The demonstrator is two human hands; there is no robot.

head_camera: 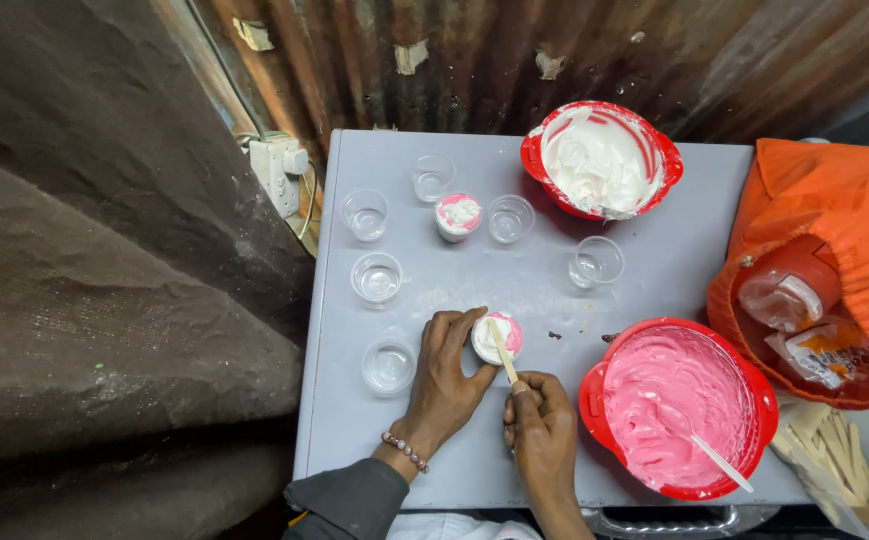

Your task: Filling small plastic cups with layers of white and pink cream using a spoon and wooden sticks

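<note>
Left hand (445, 375) grips the small cup (497, 338); right hand (540, 425) pinches a wooden stick (502, 350) — in it.

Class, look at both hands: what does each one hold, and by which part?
The left hand grips the small filled cup around its side. The right hand pinches the wooden stick by its lower end.

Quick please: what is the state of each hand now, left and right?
Left hand: closed around the small cup, holding it on the table.
Right hand: closed on the wooden stick, its tip in the cup.
</note>
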